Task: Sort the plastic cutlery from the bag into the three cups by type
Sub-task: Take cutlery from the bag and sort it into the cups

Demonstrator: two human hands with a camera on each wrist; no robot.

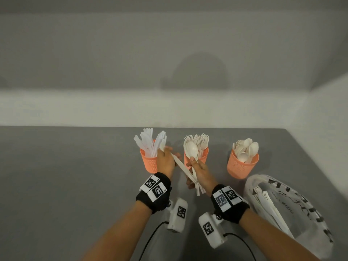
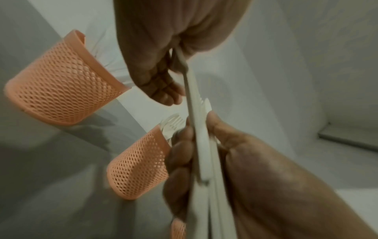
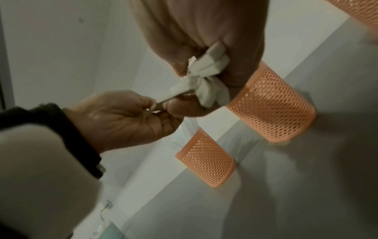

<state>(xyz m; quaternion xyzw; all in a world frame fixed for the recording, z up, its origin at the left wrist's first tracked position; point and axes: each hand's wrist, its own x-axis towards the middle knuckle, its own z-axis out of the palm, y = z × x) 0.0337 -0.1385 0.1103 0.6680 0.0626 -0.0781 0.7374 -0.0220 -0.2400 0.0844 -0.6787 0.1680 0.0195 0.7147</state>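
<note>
Step in hand: splitting a mixed handful, one knife being drawn out for the knife cup.

Knife cup [image 1: 148, 162], leftmost, orange mesh, standing on the grey table [image 1: 66, 185]; full of knives fanned upward.

Left hand [image 1: 165, 161], just in front of that cup, pinches the blade end of a knife [image 1: 180, 165] between thumb and fingertips. The knife's long axis runs diagonally: blade up and left at the left hand, handle down and right, its lower end among the handles held by the right hand. Judged half drawn out.

Fork cup [image 1: 203, 154], middle; forks tines-up. It stands right behind the right hand.

Right hand [image 1: 200, 174] is curled round a bundle [image 1: 195, 166] of cutlery, thumb across the front. Bundle near upright, long axis leaning slightly; spoon bowl at top, handle ends fanning out below the fist. What else is in it, cannot tell.

Spoon cup [image 1: 242, 164], right, bowls up, well apart from both hands.

Bag [image 1: 293, 204], far right, lying on the table; more cutlery inside, so sorting is well along but not done.

Next move, as I judge it: right grip loose enough to let the knife slide free without dragging its neighbours; then turn it handle down and drop it into the knife cup close by.
</note>
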